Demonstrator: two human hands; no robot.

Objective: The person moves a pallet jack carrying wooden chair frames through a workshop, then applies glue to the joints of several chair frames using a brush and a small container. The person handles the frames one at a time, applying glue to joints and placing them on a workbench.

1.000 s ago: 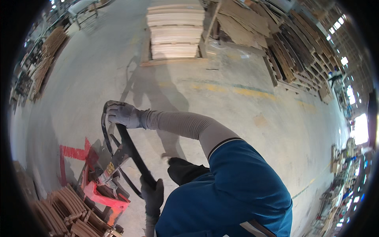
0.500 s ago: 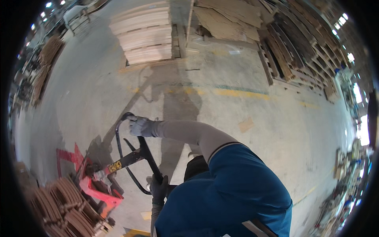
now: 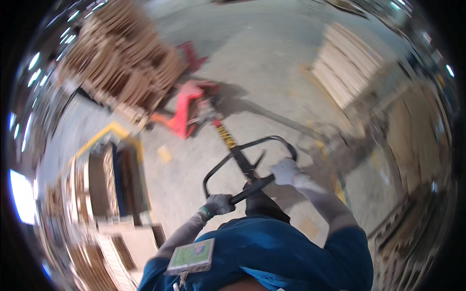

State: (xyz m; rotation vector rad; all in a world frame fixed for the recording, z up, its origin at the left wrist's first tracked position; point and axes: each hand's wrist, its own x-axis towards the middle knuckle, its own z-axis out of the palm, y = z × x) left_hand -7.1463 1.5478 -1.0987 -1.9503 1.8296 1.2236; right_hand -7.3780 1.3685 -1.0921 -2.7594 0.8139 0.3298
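Both my hands are on the black loop-shaped handle (image 3: 242, 190) of a red pallet jack (image 3: 187, 106). My left hand (image 3: 219, 204), in a dark grey glove with a green cuff, is closed round the left end of the crossbar. At the right end, my right hand (image 3: 285, 171) in a light grey glove grips the same bar. A small black lever (image 3: 260, 158) stands inside the loop. The shaft runs ahead to the red body, which sits against a pallet of stacked curved brown wooden pieces (image 3: 121, 63); the forks are hidden there.
A stack of pale boards (image 3: 347, 65) stands at the far right, with brown cardboard sheets (image 3: 415, 131) nearer. On the left, yellow floor tape (image 3: 114, 128) borders upright panels (image 3: 104, 179). More wooden pieces (image 3: 87, 262) lie at the near left, and pallets (image 3: 407, 242) at the near right.
My view has swung left, bringing the pallet jack and its load from the lower left to the upper left. The pale boards have shifted right. Both hands still grip the handle.
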